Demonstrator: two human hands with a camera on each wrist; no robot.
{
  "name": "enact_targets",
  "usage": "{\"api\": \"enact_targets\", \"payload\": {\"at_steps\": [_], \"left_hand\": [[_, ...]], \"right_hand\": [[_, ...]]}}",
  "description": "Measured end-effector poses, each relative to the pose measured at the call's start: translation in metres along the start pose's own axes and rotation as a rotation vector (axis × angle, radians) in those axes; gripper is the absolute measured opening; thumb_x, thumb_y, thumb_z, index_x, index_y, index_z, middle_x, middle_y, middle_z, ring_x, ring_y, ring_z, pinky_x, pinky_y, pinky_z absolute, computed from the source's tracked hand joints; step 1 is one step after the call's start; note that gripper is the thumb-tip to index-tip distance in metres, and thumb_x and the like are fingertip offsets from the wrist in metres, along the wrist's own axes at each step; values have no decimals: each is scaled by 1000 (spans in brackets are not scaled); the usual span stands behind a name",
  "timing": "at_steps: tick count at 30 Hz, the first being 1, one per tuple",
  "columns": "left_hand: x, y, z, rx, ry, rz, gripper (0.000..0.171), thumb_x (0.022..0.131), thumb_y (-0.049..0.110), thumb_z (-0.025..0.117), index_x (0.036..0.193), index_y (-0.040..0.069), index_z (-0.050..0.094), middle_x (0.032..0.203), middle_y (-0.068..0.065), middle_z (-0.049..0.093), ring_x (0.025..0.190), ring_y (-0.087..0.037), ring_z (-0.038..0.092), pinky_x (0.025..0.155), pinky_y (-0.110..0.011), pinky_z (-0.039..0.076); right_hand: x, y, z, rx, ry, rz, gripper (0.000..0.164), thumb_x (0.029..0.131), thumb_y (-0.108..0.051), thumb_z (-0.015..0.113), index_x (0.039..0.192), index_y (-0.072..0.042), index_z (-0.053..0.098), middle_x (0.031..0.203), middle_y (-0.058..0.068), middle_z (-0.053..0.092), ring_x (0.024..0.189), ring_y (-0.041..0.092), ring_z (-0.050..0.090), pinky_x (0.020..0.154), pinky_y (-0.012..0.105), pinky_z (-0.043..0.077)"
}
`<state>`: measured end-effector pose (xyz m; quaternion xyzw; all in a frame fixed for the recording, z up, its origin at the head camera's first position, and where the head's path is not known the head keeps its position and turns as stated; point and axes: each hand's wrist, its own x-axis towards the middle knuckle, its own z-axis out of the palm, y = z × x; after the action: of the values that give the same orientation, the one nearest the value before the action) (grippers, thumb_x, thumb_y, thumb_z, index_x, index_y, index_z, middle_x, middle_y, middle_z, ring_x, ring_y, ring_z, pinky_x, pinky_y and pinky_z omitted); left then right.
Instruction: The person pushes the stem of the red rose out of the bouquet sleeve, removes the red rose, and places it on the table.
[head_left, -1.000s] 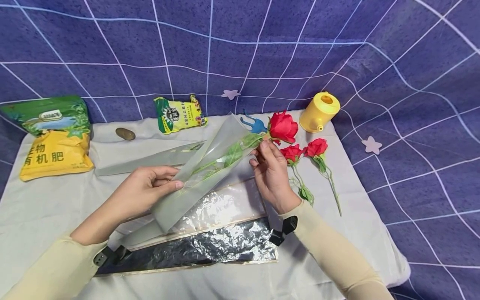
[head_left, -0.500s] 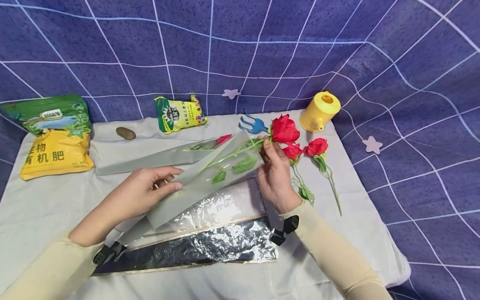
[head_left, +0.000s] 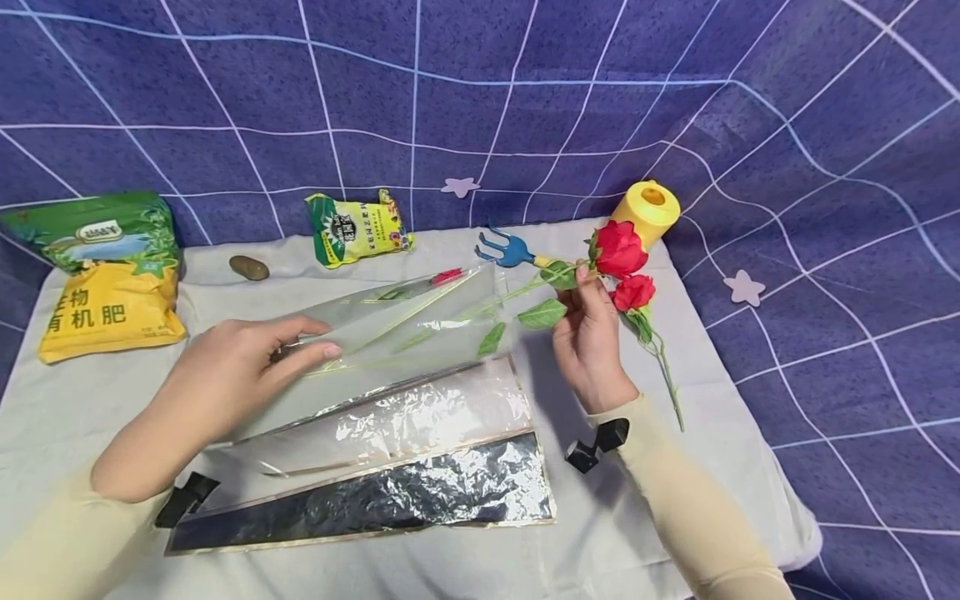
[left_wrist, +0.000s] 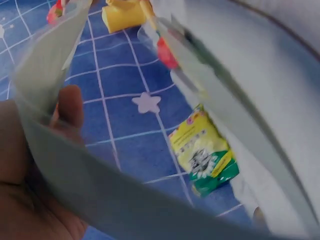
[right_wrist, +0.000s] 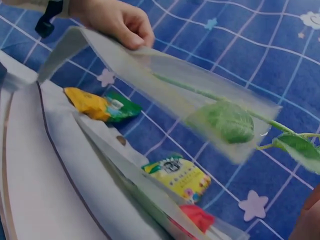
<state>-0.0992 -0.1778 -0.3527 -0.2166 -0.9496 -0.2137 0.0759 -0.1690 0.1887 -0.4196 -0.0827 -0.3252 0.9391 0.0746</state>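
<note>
My left hand pinches a clear plastic flower sleeve between thumb and fingers near its left part. With my right hand I pinch a red rose by its stem, just below the bloom. The lower stem lies inside the sleeve, while green leaves stand outside its right end. In the right wrist view the stem runs out of the sleeve, with a large leaf still seen through the plastic. Behind the sleeve lies another sleeved rose, its red bloom partly visible.
Another rose lies right, near a yellow watering can and blue hand fork. Flat silvery and dark wrapping sheets lie in front. A green-yellow bag, stone and small packet line the back.
The rose has moved right with my right hand, and its leaves have come out of the sleeve. My left hand has shifted left with the sleeve. One lying rose is now hidden.
</note>
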Motion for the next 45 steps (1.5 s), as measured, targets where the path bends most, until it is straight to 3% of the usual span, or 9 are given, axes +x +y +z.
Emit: {"api": "enact_targets", "payload": {"at_steps": [3,6,15,21,27,30,34,41,45], "left_hand": [[0,-1,-1,52,-14,-15,25,86,50,62,103,32,68,74,8,65,57,-14,57,46,-37,42],[0,-5,8,66,-61,-57,29,87,56,57,101,32,68,73,9,64,55,-11,52,44,-33,38],[4,-35,77,-6,-146,-133,33,87,60,52,93,32,69,79,11,65,68,-17,62,55,-42,46],[10,-45,105,-29,-159,-148,29,88,56,54,91,32,69,76,9,65,68,-19,61,50,-41,44],[16,-47,116,-45,-204,-142,22,89,48,59,90,29,70,73,13,61,63,-12,58,50,-36,42],[16,-48,119,-51,-229,-160,18,90,44,60,90,28,70,71,14,60,62,-9,56,50,-34,41],[14,-50,119,-47,-259,-176,18,89,43,62,91,27,71,72,14,61,64,-10,57,50,-34,42],[15,-48,120,-56,-310,-185,19,86,41,66,94,24,70,72,13,59,63,-8,54,51,-34,41],[15,-47,119,-65,-317,-191,13,87,37,66,90,24,68,69,13,56,59,-9,50,50,-32,38]], "right_hand": [[2,-6,-8,-7,12,2,32,85,-18,71,111,-2,60,92,7,62,80,17,57,65,26,49],[6,-10,-15,-16,19,13,31,85,-18,71,109,-2,60,93,8,61,78,17,58,63,28,51],[20,-34,-33,-11,32,-55,23,87,-12,68,103,2,60,93,11,61,83,19,60,69,29,53],[27,-73,-50,-42,57,-131,19,86,-9,69,99,1,60,86,11,63,80,20,59,67,30,51],[27,-117,-81,-61,93,-173,13,87,-2,66,97,4,60,83,14,65,76,22,62,66,33,52],[26,-137,-94,-46,48,-151,8,88,1,61,95,4,58,85,16,64,76,24,62,69,34,52],[23,-159,-110,-102,-39,-77,7,92,2,56,98,5,57,78,13,61,63,18,55,66,31,51],[19,-186,-132,-366,-161,82,14,94,3,51,100,7,63,82,12,66,64,15,61,56,25,51],[20,-191,-136,-595,-225,147,13,94,4,51,92,4,65,81,6,64,68,12,61,56,23,50]]}}
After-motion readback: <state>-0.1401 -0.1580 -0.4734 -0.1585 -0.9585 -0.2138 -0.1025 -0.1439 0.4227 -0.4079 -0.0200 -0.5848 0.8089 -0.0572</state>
